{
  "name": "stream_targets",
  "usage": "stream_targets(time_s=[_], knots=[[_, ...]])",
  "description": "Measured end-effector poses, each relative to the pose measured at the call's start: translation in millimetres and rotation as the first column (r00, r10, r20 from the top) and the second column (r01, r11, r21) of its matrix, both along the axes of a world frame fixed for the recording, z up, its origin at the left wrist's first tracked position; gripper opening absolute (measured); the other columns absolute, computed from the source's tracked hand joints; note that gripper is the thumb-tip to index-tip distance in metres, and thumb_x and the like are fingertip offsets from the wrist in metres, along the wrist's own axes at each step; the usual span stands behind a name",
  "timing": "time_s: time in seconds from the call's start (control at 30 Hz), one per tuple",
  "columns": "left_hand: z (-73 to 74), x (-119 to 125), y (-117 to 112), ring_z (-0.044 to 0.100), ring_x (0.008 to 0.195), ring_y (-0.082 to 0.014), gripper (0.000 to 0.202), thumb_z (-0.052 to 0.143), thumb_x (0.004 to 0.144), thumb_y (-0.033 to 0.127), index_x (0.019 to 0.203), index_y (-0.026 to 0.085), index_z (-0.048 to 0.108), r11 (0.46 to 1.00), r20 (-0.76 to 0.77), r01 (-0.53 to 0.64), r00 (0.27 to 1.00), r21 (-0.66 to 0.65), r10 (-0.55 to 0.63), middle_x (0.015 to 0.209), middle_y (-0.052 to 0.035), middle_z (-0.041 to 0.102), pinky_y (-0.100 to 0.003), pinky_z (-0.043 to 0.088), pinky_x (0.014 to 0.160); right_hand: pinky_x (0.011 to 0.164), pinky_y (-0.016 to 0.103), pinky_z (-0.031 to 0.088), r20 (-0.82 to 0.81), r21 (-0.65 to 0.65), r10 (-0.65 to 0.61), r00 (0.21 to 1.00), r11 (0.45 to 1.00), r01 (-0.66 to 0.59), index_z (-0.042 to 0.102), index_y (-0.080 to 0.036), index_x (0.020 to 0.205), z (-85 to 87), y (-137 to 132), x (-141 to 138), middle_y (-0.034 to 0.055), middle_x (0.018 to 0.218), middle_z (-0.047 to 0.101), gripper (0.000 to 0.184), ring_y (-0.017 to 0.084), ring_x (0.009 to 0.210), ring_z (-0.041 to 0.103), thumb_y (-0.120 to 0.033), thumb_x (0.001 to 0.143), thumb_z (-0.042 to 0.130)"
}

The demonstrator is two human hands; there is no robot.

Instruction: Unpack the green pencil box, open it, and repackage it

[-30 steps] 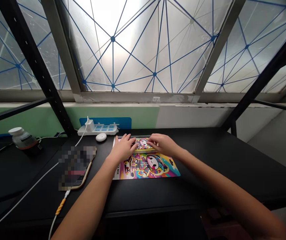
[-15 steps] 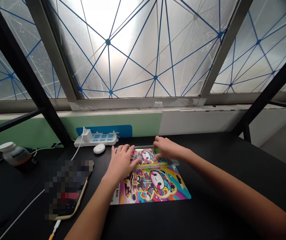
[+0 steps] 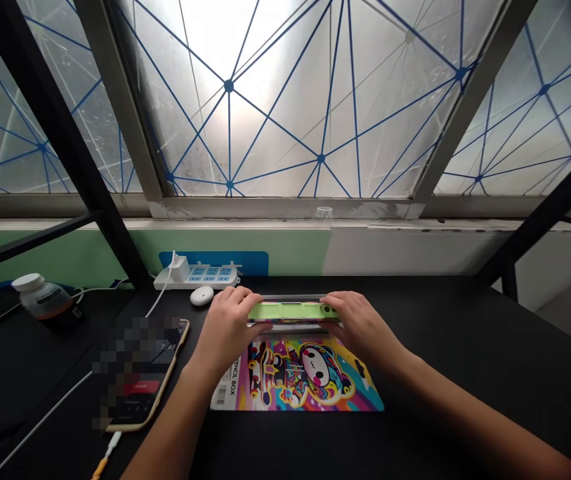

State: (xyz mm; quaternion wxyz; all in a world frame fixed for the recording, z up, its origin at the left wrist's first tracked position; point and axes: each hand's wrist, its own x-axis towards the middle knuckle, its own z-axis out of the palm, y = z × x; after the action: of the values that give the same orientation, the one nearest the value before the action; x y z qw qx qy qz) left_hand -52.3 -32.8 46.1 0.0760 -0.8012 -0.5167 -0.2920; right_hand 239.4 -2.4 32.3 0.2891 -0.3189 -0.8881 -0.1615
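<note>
A pencil box (image 3: pixel 290 311) is held between my two hands, its light green side turned up toward me. My left hand (image 3: pixel 232 313) grips its left end, thumb below and fingers above. Around the right end my right hand (image 3: pixel 355 319) is closed the same way. Behind and under the box shows a clear plastic tray (image 3: pixel 292 329), partly hidden by the box and hands. Nearer to me, a colourful printed card (image 3: pixel 310 377) with a cartoon character and the words "PENCIL BOX" lies flat on the black table.
On the left lie a phone (image 3: pixel 148 387) with a cable plugged in and a white round case (image 3: pixel 202 296). A power strip (image 3: pixel 200 275) stands against the wall. Farther left is a bottle with a white lid (image 3: pixel 42 297). Black metal bars (image 3: pixel 110 247) rise at both sides.
The pencil box has been tipped up, so its green side now shows instead of its printed face. My right hand has moved round its right end. The view has shifted slightly.
</note>
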Motion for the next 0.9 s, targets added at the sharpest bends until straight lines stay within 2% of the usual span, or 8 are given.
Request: stream_targets(time_s=[0.13, 0.27, 0.4, 0.5, 0.6, 0.7, 0.83, 0.9], knots=[[3.3, 13.0, -41.4, 0.058, 0.103, -0.0284, 0.031, 0.075, 0.083, 0.02, 0.111, 0.02, 0.063, 0.982, 0.056, 0.085, 0.994, 0.169, -0.095, 0.109, -0.0089, 0.066, -0.045, 0.05, 0.09, 0.084, 0.043, 0.055, -0.019, 0.089, 0.008, 1.0, 0.996, -0.007, 0.055, -0.018, 0.13, 3.8, -42.5, 23.9, 0.0119, 0.104, 0.066, 0.036, 0.026, 0.094, 0.063, -0.017, 0.094, 0.057], [-32.3, 15.7, -80.9, 0.06, 0.111, -0.03, 0.029, 0.066, 0.087, 0.017, 0.115, 0.023, 0.062, 0.979, 0.13, 0.114, 0.982, 0.167, -0.136, 0.118, -0.0106, 0.066, -0.046, 0.05, 0.097, 0.094, 0.043, 0.056, -0.041, -0.002, 0.066, 0.997, 0.998, -0.066, 0.058, -0.025, 0.134, -23.2, -82.2, 47.3, 0.0092, 0.109, 0.071, 0.043, 0.027, 0.108, 0.066, -0.013, 0.093, 0.055], [-74.0, 6.4, -98.3, 0.048, 0.136, -0.0347, 0.052, 0.071, 0.082, 0.022, 0.132, 0.03, 0.056, 0.993, 0.173, 0.035, 0.985, -0.109, -0.015, 0.147, -0.0106, 0.053, -0.05, 0.046, 0.107, 0.101, 0.049, 0.055, -0.064, -0.234, 0.068, 0.996, 0.969, -0.081, 0.055, -0.04, 0.137, -54.3, -93.4, 53.2, 0.0047, 0.134, 0.066, 0.051, 0.029, 0.125, 0.06, -0.016, 0.092, 0.055], [-82.3, -1.5, -101.0, 0.04, 0.142, -0.0371, 0.077, 0.077, 0.078, 0.034, 0.147, 0.033, 0.043, 0.948, 0.232, 0.028, 0.971, -0.316, 0.049, 0.157, -0.0099, 0.041, -0.055, 0.042, 0.111, 0.104, 0.053, 0.052, -0.057, -0.358, 0.057, 0.997, 0.931, -0.074, 0.058, -0.037, 0.133, -59.6, -90.0, 50.6, 0.007, 0.145, 0.057, 0.047, 0.032, 0.128, 0.058, -0.033, 0.088, 0.069], [-78.6, -4.2, -100.5, 0.044, 0.139, -0.0351, 0.083, 0.078, 0.078, 0.038, 0.151, 0.033, 0.038, 0.906, 0.295, 0.075, 0.954, -0.417, 0.057, 0.152, -0.01, 0.048, -0.054, 0.039, 0.113, 0.106, 0.052, 0.05, -0.025, -0.438, 0.025, 0.999, 0.899, -0.033, 0.056, -0.031, 0.138, -53.8, -86.6, 50.6, 0.0121, 0.148, 0.053, 0.065, 0.034, 0.13, 0.055, -0.048, 0.079, 0.077], [-75.3, -1.4, -99.9, 0.046, 0.137, -0.0338, 0.091, 0.081, 0.074, 0.034, 0.152, 0.032, 0.036, 0.879, 0.353, 0.048, 0.925, -0.474, 0.14, 0.147, -0.0098, 0.052, -0.05, 0.04, 0.112, 0.104, 0.047, 0.052, -0.011, -0.535, -0.018, 1.0, 0.845, 0.009, 0.059, -0.031, 0.136, -39.2, -83.4, 52.9, 0.0116, 0.146, 0.055, 0.058, 0.032, 0.13, 0.056, -0.046, 0.082, 0.075], [-70.7, 4.1, -101.3, 0.048, 0.132, -0.0335, 0.097, 0.08, 0.074, 0.031, 0.156, 0.034, 0.027, 0.855, 0.391, 0.029, 0.897, -0.518, 0.207, 0.14, -0.0102, 0.054, -0.049, 0.04, 0.11, 0.103, 0.044, 0.051, 0.012, -0.711, -0.014, 1.0, 0.703, 0.018, 0.064, -0.034, 0.131, -3.8, -67.8, 49.3, 0.0078, 0.138, 0.063, 0.05, 0.03, 0.123, 0.061, -0.043, 0.083, 0.073], [-67.3, 5.2, -102.9, 0.047, 0.132, -0.0339, 0.101, 0.077, 0.077, 0.03, 0.158, 0.035, 0.019, 0.849, 0.396, 0.047, 0.897, -0.526, 0.196, 0.14, -0.0108, 0.053, -0.05, 0.04, 0.109, 0.092, 0.039, 0.056, -0.015, -0.797, -0.042, 0.999, 0.604, 0.013, 0.069, -0.032, 0.122, 12.3, -54.0, 43.2, 0.0057, 0.122, 0.072, 0.035, 0.028, 0.108, 0.068, -0.043, 0.089, 0.065]])
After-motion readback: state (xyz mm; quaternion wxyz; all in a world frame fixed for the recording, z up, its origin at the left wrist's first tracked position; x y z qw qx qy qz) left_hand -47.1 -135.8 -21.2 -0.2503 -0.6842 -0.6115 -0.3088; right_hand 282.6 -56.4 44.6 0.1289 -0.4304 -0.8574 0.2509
